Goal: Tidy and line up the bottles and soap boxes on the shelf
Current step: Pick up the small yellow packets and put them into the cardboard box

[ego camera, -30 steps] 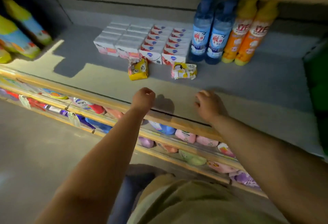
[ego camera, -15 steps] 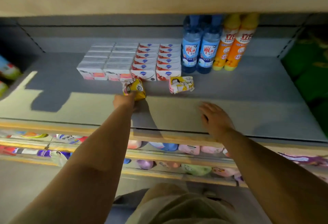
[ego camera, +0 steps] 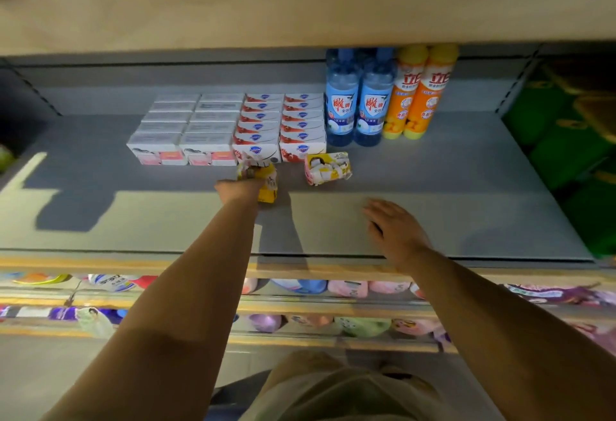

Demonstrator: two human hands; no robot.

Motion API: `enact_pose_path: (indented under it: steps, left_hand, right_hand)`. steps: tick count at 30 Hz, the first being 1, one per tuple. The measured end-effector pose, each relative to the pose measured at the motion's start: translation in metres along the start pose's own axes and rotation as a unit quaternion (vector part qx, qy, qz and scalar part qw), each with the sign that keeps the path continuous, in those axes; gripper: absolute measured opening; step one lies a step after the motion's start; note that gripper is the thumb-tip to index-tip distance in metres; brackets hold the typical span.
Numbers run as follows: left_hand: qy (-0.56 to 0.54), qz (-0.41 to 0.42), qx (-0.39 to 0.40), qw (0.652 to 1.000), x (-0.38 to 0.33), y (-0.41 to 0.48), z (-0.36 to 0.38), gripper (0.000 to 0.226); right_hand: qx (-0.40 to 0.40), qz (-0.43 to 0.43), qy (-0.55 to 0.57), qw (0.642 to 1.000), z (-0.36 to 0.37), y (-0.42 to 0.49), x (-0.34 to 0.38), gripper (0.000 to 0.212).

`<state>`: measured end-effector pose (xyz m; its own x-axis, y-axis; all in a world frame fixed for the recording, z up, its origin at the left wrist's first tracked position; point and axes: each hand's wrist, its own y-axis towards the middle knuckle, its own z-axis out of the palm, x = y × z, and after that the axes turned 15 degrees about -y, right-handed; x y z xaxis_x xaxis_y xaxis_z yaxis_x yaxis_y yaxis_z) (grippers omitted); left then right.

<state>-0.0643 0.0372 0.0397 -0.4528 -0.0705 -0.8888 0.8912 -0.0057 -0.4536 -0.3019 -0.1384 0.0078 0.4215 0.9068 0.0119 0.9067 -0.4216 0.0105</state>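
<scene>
Yellow soap pack [ego camera: 266, 184] on shelf [ego camera: 466, 187], at 6 o'clock of red-and-white soap boxes [ego camera: 256, 150]; left hand [ego camera: 238, 189] grips it. Right hand [ego camera: 395, 230] flat, empty. Risk: pushing it in knocks front boxes askew.

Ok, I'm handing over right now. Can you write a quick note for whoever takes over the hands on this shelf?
Hands: the left hand grips the yellow soap pack just in front of the red-and-white soap boxes. The right hand is open over the grey shelf, holding nothing.
Done: the white-and-pink soap boxes and the red-and-white ones stand in neat rows. The blue bottles and orange bottles are lined up beside them.
Left: place the held pack, then the second loose pack, which lies askew in front of the rows.
</scene>
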Motion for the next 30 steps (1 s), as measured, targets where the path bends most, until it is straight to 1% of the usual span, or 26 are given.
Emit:
enact_pose_path:
  steps: [2, 4, 6, 7, 8, 9, 10, 11, 12, 13, 14, 15, 16, 18, 19, 20, 21, 22, 23, 24, 25, 26, 27, 28, 29, 30]
  left_hand:
    - [-0.072, -0.074, 0.065, 0.993, 0.002, -0.009, -0.002, 0.055]
    - [-0.112, -0.131, 0.174, 0.970, 0.006, -0.021, -0.005, 0.042]
    - [-0.138, -0.163, 0.261, 0.941, 0.010, -0.036, -0.006, 0.032]
    - [-0.146, -0.178, 0.290, 0.929, 0.013, -0.043, -0.005, 0.026]
    - [-0.151, -0.190, 0.313, 0.918, 0.016, -0.051, -0.004, 0.019]
    - [-0.152, -0.196, 0.330, 0.911, 0.018, -0.058, 0.000, 0.015]
    - [-0.143, -0.196, 0.350, 0.905, 0.020, -0.066, 0.005, 0.014]
    - [-0.127, -0.186, 0.371, 0.901, 0.021, -0.074, 0.011, 0.015]
    - [-0.108, -0.168, 0.387, 0.900, 0.023, -0.081, 0.018, 0.017]
    - [-0.088, -0.147, 0.396, 0.902, 0.025, -0.086, 0.026, 0.023]
    - [-0.065, -0.129, 0.398, 0.906, 0.026, -0.092, 0.032, 0.031]
    - [-0.036, -0.113, 0.401, 0.908, 0.026, -0.096, 0.039, 0.037]
    - [-0.003, -0.098, 0.410, 0.907, 0.027, -0.098, 0.044, 0.039]
    - [0.062, -0.070, 0.420, 0.903, 0.027, -0.098, 0.055, 0.033]
    - [0.088, -0.050, 0.397, 0.912, 0.026, -0.095, 0.061, 0.033]
    - [0.116, -0.021, 0.349, 0.930, 0.025, -0.087, 0.068, 0.036]
    - [0.158, 0.026, 0.285, 0.945, 0.024, -0.078, 0.075, 0.039]
    - [0.222, 0.093, 0.223, 0.945, 0.020, -0.069, 0.081, 0.039]
    - [0.294, 0.163, 0.176, 0.925, 0.015, -0.061, 0.088, 0.039]
    - [0.347, 0.219, 0.154, 0.899, 0.011, -0.053, 0.094, 0.040]
    - [0.387, 0.252, 0.153, 0.874, 0.009, -0.044, 0.101, 0.044]
    - [0.429, 0.258, 0.166, 0.850, 0.007, -0.038, 0.108, 0.052]
    - [0.470, 0.246, 0.186, 0.827, 0.007, -0.032, 0.114, 0.061]
    - [0.499, 0.226, 0.202, 0.812, 0.008, -0.028, 0.119, 0.070]
    - [0.510, 0.211, 0.212, 0.806, 0.008, -0.025, 0.123, 0.078]
    - [0.506, 0.200, 0.214, 0.811, 0.010, -0.022, 0.126, 0.085]
  right_hand:
    - [0.007, -0.002, 0.006, 1.000, 0.003, 0.002, -0.001, 0.044]
    - [0.000, 0.003, 0.042, 0.999, 0.005, 0.002, -0.003, 0.044]
    - [-0.066, 0.030, 0.107, 0.992, 0.005, 0.001, 0.001, 0.043]
    - [-0.100, 0.057, 0.142, 0.983, 0.003, 0.002, 0.006, 0.041]
    - [-0.113, 0.092, 0.200, 0.969, -0.001, 0.004, 0.015, 0.039]
    - [-0.093, 0.130, 0.289, 0.944, -0.008, 0.008, 0.026, 0.037]
    - [-0.046, 0.154, 0.403, 0.901, -0.016, 0.014, 0.037, 0.034]
    - [0.009, 0.162, 0.522, 0.837, -0.022, 0.020, 0.048, 0.031]
    - [0.047, 0.170, 0.618, 0.766, -0.026, 0.025, 0.055, 0.029]
    - [0.067, 0.187, 0.685, 0.701, -0.030, 0.028, 0.059, 0.030]
    - [0.070, 0.209, 0.729, 0.648, -0.032, 0.030, 0.061, 0.035]
    - [0.060, 0.232, 0.759, 0.606, -0.032, 0.030, 0.059, 0.039]
    - [0.044, 0.251, 0.781, 0.570, -0.032, 0.028, 0.055, 0.041]
    - [0.016, 0.278, 0.807, 0.520, -0.031, 0.024, 0.042, 0.039]
    - [0.002, 0.292, 0.815, 0.501, -0.031, 0.021, 0.035, 0.034]
    - [-0.011, 0.304, 0.820, 0.485, -0.030, 0.018, 0.026, 0.029]
    - [-0.021, 0.315, 0.822, 0.474, -0.029, 0.015, 0.018, 0.024]
    - [-0.027, 0.324, 0.824, 0.465, -0.028, 0.012, 0.010, 0.019]
    - [-0.030, 0.328, 0.826, 0.458, -0.028, 0.008, 0.003, 0.013]
    - [-0.032, 0.326, 0.829, 0.454, -0.029, 0.005, -0.001, 0.012]
    - [-0.031, 0.321, 0.832, 0.451, -0.030, 0.001, -0.005, 0.013]
    - [-0.029, 0.320, 0.833, 0.450, -0.030, -0.001, -0.008, 0.014]
    - [-0.030, 0.325, 0.832, 0.448, -0.031, -0.003, -0.010, 0.014]
    - [-0.032, 0.329, 0.832, 0.447, -0.031, -0.005, -0.011, 0.014]
    - [-0.034, 0.328, 0.831, 0.447, -0.030, -0.006, -0.012, 0.017]
    - [-0.033, 0.325, 0.831, 0.450, -0.030, -0.007, -0.012, 0.023]
